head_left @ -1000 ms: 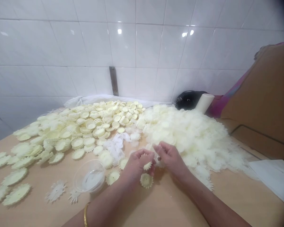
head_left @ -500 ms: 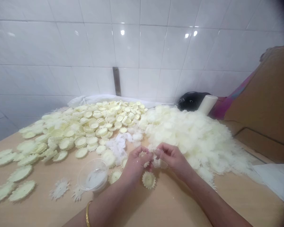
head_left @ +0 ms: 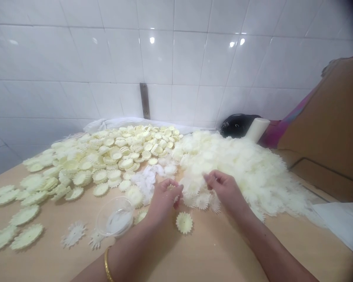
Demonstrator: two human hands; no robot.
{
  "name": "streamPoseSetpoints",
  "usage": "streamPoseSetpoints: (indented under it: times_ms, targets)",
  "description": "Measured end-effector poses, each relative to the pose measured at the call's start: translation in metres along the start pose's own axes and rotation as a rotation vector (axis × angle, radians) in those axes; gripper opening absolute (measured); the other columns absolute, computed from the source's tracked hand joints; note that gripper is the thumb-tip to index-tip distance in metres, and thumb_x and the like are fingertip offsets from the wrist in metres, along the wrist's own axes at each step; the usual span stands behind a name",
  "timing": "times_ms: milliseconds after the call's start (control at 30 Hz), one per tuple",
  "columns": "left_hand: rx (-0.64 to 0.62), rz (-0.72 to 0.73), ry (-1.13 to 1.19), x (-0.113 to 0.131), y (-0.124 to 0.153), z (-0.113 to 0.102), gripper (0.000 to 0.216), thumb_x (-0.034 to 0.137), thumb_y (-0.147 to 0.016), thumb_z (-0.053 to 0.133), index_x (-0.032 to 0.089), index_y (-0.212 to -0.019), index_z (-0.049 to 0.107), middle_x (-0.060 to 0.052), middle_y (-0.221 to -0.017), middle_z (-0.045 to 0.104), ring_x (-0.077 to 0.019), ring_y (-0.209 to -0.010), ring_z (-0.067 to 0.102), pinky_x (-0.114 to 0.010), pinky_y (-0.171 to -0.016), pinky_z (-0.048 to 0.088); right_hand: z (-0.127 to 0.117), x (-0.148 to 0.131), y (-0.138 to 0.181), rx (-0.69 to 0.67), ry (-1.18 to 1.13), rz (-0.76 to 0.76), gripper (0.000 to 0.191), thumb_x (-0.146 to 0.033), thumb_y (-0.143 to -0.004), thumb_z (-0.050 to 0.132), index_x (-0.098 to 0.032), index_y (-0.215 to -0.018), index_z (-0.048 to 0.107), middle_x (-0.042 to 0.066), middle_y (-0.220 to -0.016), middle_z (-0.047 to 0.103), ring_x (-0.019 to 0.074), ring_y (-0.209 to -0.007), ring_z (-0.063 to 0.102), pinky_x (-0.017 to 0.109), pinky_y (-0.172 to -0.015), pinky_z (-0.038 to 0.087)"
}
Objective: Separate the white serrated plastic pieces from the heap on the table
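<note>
My left hand [head_left: 164, 197] is closed, with thumb and fingers pinched over a small cream scalloped disc; only slivers of its edge show between the fingers. Apart from it, to the right, my right hand [head_left: 225, 190] has thumb and fingertips pressed together at the near edge of a heap of thin, sheer scalloped petal pieces [head_left: 223, 156]. Whether anything sits in that pinch is hidden. Between the forearms, a single cream scalloped disc [head_left: 184, 223] lies flat on the table. Left of my left wrist stands a clear round tub [head_left: 115, 216] with white material inside.
Stacked cream scalloped discs [head_left: 117, 152] spread over the table's left and back. Crumpled white cloth [head_left: 148, 178] lies behind my left hand. White toothed pieces [head_left: 73, 234] lie near the tub. A white roll [head_left: 257, 130], black bag [head_left: 238, 124] and cardboard box [head_left: 329, 129] stand at the right.
My hands have drawn apart: the right hand has moved right and slightly up, the left a little left. The disc in my left hand now shows less.
</note>
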State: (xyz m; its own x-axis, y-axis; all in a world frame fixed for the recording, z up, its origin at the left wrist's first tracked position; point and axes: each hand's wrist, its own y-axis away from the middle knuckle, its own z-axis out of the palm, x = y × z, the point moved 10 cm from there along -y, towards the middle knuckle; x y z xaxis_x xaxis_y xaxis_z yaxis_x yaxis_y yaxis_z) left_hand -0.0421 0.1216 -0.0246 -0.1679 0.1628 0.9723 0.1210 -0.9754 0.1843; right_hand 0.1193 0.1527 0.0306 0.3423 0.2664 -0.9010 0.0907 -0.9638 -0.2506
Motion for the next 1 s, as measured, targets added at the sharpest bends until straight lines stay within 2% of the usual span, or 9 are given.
streamPoseSetpoints:
  times_ms: [133, 200, 300, 433, 533, 600, 700, 800, 1000]
  targets:
    - [-0.043, -0.031, -0.142, -0.008, -0.003, 0.002, 0.018, 0.028, -0.064, 0.060, 0.017, -0.062, 0.045, 0.004, -0.043, 0.047, -0.0067, -0.036, 0.038, -0.018, -0.036, 0.027, 0.009, -0.001, 0.001, -0.077, 0.186, -0.068, 0.025, -0.040, -0.075, 0.052, -0.017, -0.067, 0.057, 0.002, -0.066, 0.054, 0.0139, -0.059, 0.047, 0.026, -0.055, 0.038]
    - [-0.058, -0.042, -0.192, -0.011, -0.004, 0.002, 0.018, 0.029, -0.064, 0.060, 0.017, -0.062, 0.046, 0.003, -0.044, 0.048, -0.0070, -0.036, 0.039, -0.018, -0.036, 0.027, 0.005, -0.002, 0.001, -0.018, 0.239, -0.081, 0.022, -0.037, -0.074, 0.053, -0.017, -0.075, 0.060, 0.004, -0.075, 0.057, 0.0154, -0.064, 0.050, 0.027, -0.059, 0.040]
    - [-0.073, -0.030, -0.203, -0.011, -0.006, 0.001, 0.019, 0.031, -0.065, 0.060, 0.017, -0.063, 0.047, 0.002, -0.047, 0.050, -0.0076, -0.037, 0.042, -0.019, -0.037, 0.029, 0.000, -0.008, 0.002, 0.060, 0.252, -0.130, 0.021, -0.035, -0.076, 0.050, -0.017, -0.075, 0.060, 0.005, -0.073, 0.058, 0.0150, -0.063, 0.050, 0.028, -0.059, 0.041]
    - [-0.075, -0.069, -0.047, -0.010, -0.005, -0.001, 0.016, 0.028, -0.068, 0.059, 0.017, -0.070, 0.048, 0.000, -0.055, 0.055, -0.0075, -0.041, 0.046, -0.019, -0.041, 0.034, -0.001, -0.017, 0.005, 0.078, 0.223, -0.197, 0.021, -0.033, -0.079, 0.048, -0.017, -0.069, 0.058, 0.003, -0.068, 0.057, 0.0142, -0.061, 0.049, 0.027, -0.058, 0.040]
    - [-0.103, -0.122, 0.126, -0.009, -0.004, 0.003, 0.010, 0.016, -0.070, 0.055, 0.015, -0.079, 0.050, -0.005, -0.066, 0.061, -0.0104, -0.052, 0.054, -0.022, -0.050, 0.042, -0.001, -0.020, 0.007, 0.073, 0.208, -0.215, 0.021, -0.032, -0.080, 0.047, -0.017, -0.068, 0.056, 0.003, -0.067, 0.056, 0.0141, -0.061, 0.049, 0.026, -0.058, 0.040]
    - [-0.134, -0.144, 0.231, -0.006, -0.003, 0.008, 0.017, 0.007, -0.069, 0.051, 0.013, -0.085, 0.051, -0.008, -0.071, 0.063, -0.0124, -0.059, 0.058, -0.024, -0.058, 0.045, -0.001, -0.023, 0.008, 0.085, 0.202, -0.225, 0.021, -0.031, -0.080, 0.046, -0.017, -0.067, 0.055, 0.002, -0.065, 0.055, 0.0138, -0.060, 0.048, 0.026, -0.057, 0.039]
    - [-0.200, -0.139, 0.285, -0.003, -0.001, 0.016, 0.017, 0.004, -0.070, 0.051, 0.010, -0.086, 0.053, -0.011, -0.072, 0.064, -0.0135, -0.062, 0.060, -0.026, -0.064, 0.047, -0.001, -0.025, 0.010, 0.091, 0.195, -0.236, 0.021, -0.031, -0.080, 0.047, -0.017, -0.065, 0.053, 0.001, -0.063, 0.053, 0.0136, -0.059, 0.046, 0.026, -0.056, 0.038]
    - [-0.251, -0.127, 0.228, -0.004, 0.001, 0.021, 0.010, 0.011, -0.072, 0.053, 0.007, -0.082, 0.056, -0.011, -0.066, 0.063, -0.0134, -0.057, 0.060, -0.024, -0.059, 0.047, 0.005, -0.027, 0.012, 0.065, 0.172, -0.241, 0.021, -0.030, -0.080, 0.047, -0.017, -0.065, 0.053, 0.001, -0.062, 0.052, 0.0134, -0.059, 0.046, 0.026, -0.057, 0.037]
    - [-0.320, -0.071, 0.130, -0.001, 0.007, 0.028, 0.017, 0.027, -0.071, 0.058, 0.009, -0.073, 0.057, -0.005, -0.054, 0.059, -0.0093, -0.042, 0.053, -0.019, -0.041, 0.039, 0.019, -0.030, 0.018, -0.013, 0.105, -0.229, 0.022, -0.029, -0.081, 0.046, -0.017, -0.064, 0.053, 0.001, -0.064, 0.053, 0.0133, -0.060, 0.047, 0.026, -0.058, 0.038]
